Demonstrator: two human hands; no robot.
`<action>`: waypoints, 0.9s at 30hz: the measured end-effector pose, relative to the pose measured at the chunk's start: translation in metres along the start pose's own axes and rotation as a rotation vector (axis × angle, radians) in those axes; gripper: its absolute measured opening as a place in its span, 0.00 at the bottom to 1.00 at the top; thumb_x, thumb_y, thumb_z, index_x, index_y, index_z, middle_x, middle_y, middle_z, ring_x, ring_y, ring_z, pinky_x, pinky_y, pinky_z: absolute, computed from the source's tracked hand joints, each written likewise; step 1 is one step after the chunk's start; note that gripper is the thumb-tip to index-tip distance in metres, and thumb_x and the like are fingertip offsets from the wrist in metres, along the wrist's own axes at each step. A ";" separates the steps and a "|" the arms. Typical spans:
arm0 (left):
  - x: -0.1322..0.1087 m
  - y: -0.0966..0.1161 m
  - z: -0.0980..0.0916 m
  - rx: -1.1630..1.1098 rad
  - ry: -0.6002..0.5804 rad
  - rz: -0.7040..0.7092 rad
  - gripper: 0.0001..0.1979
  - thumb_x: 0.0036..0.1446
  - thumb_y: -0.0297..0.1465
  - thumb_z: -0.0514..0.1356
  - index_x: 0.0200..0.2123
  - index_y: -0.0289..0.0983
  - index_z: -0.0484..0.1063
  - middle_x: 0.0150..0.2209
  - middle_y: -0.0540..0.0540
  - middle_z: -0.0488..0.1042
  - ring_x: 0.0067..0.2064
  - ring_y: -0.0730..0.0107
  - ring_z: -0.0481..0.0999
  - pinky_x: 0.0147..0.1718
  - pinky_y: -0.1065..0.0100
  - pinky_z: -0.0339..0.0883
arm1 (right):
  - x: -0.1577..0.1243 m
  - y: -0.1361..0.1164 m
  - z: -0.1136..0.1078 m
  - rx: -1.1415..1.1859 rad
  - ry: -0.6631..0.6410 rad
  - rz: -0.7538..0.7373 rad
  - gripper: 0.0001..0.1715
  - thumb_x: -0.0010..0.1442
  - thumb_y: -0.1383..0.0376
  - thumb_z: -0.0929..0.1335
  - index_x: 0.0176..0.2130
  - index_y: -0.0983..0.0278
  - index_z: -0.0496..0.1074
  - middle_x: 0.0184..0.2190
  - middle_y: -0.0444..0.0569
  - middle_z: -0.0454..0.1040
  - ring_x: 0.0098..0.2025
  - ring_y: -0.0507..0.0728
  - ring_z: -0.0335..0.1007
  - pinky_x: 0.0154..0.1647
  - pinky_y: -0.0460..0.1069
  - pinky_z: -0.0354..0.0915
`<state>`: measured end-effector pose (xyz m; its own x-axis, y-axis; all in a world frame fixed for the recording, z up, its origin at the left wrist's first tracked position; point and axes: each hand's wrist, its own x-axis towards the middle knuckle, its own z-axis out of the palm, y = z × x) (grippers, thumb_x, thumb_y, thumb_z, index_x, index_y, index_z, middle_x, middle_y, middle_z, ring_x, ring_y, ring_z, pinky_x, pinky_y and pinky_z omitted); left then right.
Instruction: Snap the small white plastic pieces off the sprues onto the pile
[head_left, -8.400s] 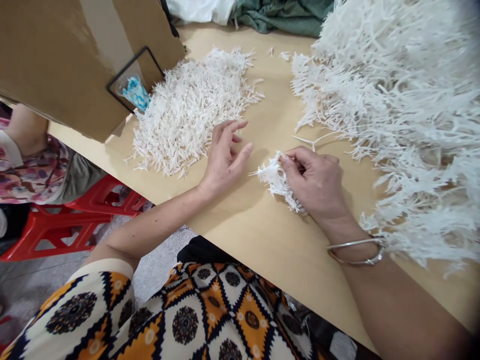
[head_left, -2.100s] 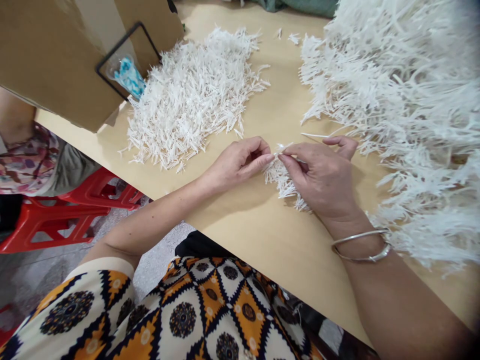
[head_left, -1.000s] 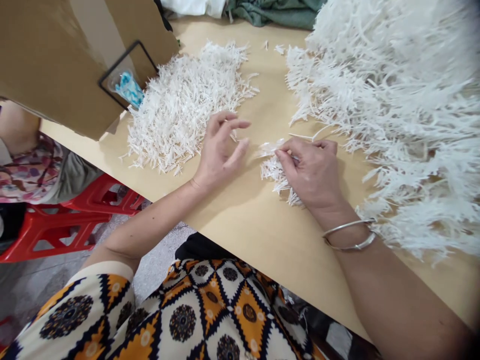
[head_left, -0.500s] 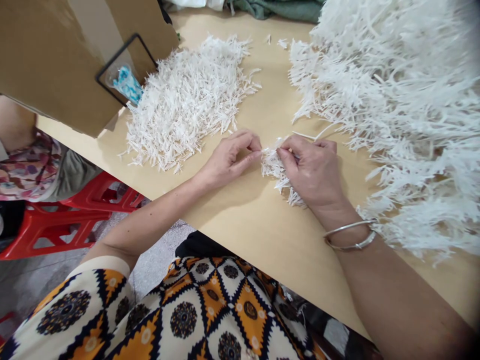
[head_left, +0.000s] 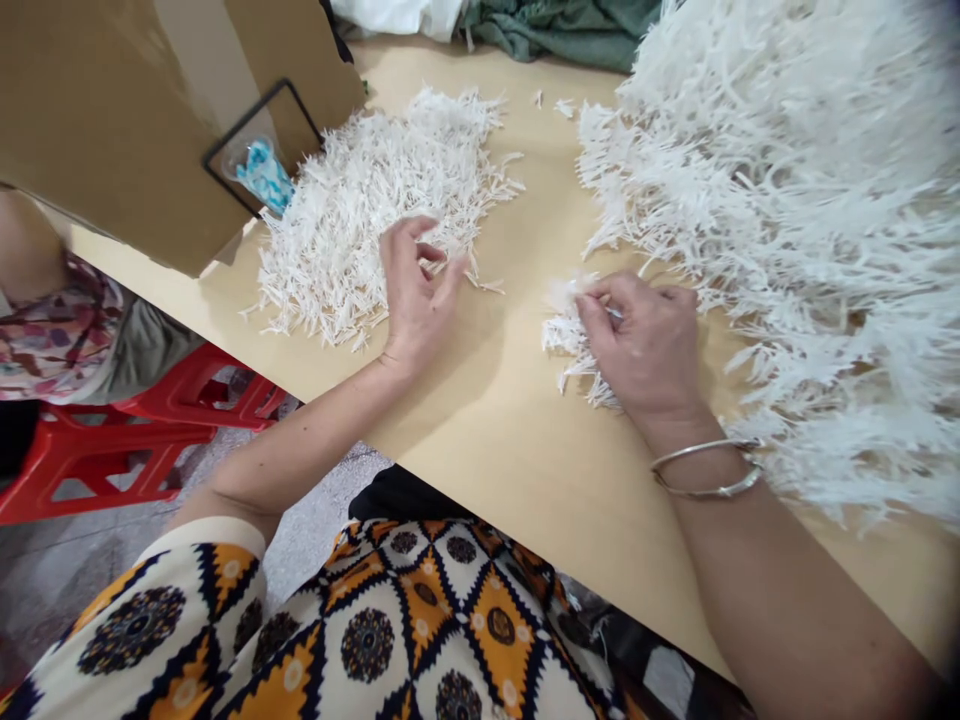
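Observation:
My right hand (head_left: 645, 345) pinches a small white branched plastic strand bunch (head_left: 566, 330) between thumb and forefinger, just above the table. Loose tufts of it hang below the fingertips. My left hand (head_left: 420, 290) is at the near right edge of a heap of short white plastic sprigs (head_left: 360, 215). Its fingers are curled but apart from the thumb, and I see nothing between them. To the right of my right hand spreads a larger pile of long white branched strands (head_left: 810, 200).
A cardboard box (head_left: 150, 120) stands at the table's left, with a black wire frame and a blue-and-white packet (head_left: 264, 178) beside it. Green cloth (head_left: 555, 25) lies at the back. Red stools (head_left: 105, 450) and part of another person are on the left.
My left hand has left the bunch and moved left and away from me to the sprig heap, its fingers parting. My right hand keeps its pinch, shifted slightly right.

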<state>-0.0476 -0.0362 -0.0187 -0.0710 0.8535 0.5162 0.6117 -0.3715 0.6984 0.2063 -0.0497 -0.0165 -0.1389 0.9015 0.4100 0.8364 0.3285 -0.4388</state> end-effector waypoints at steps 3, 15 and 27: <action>0.000 -0.012 -0.002 0.103 0.079 0.067 0.26 0.71 0.48 0.58 0.68 0.53 0.61 0.63 0.39 0.66 0.65 0.56 0.64 0.50 0.57 0.71 | -0.004 -0.009 0.000 0.064 -0.021 -0.131 0.08 0.71 0.61 0.66 0.41 0.56 0.76 0.39 0.49 0.83 0.40 0.63 0.77 0.57 0.65 0.62; -0.006 0.029 -0.001 -0.189 -0.330 0.158 0.16 0.74 0.42 0.56 0.51 0.39 0.78 0.49 0.42 0.81 0.46 0.71 0.79 0.47 0.67 0.73 | -0.006 -0.018 -0.005 0.107 -0.135 -0.261 0.11 0.73 0.60 0.65 0.43 0.53 0.78 0.37 0.45 0.82 0.41 0.61 0.77 0.61 0.64 0.58; -0.009 0.037 0.000 -0.277 -0.476 0.071 0.11 0.72 0.37 0.60 0.39 0.36 0.74 0.33 0.49 0.79 0.32 0.78 0.72 0.33 0.73 0.65 | -0.007 -0.018 -0.003 0.111 -0.114 -0.322 0.09 0.73 0.62 0.65 0.44 0.56 0.77 0.41 0.45 0.84 0.43 0.60 0.79 0.59 0.60 0.60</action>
<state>-0.0244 -0.0574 0.0021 0.3660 0.8697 0.3310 0.3677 -0.4619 0.8071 0.1940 -0.0630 -0.0097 -0.4495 0.7705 0.4520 0.6784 0.6236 -0.3885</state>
